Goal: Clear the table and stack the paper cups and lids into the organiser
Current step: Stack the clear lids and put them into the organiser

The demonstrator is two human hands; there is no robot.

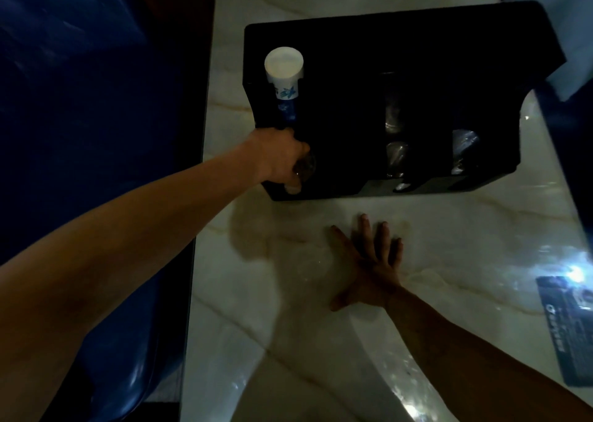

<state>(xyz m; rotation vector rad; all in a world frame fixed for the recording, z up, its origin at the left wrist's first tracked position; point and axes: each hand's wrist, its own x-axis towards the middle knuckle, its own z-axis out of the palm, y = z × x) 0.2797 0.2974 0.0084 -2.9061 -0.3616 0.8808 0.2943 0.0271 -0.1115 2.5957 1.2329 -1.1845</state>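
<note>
A black organiser (pixel 417 36) stands on the pale marble table (pixel 321 341). White paper cups with a blue print (pixel 284 68) rise as a stack from its left slot. My left hand (pixel 277 158) is at the organiser's front left corner, fingers closed around something clear and shiny, likely a stack of lids (pixel 305 168); what it is exactly stays dim. My right hand (pixel 369 267) lies flat on the table in front of the organiser, fingers spread, holding nothing. Clear items (pixel 396 155) sit in the middle and right slots.
A blue card or leaflet (pixel 568 328) lies at the table's right edge. A dark blue seat (pixel 80 132) runs along the left side of the table. A pale cloth or sleeve (pixel 561 20) shows at the top right corner.
</note>
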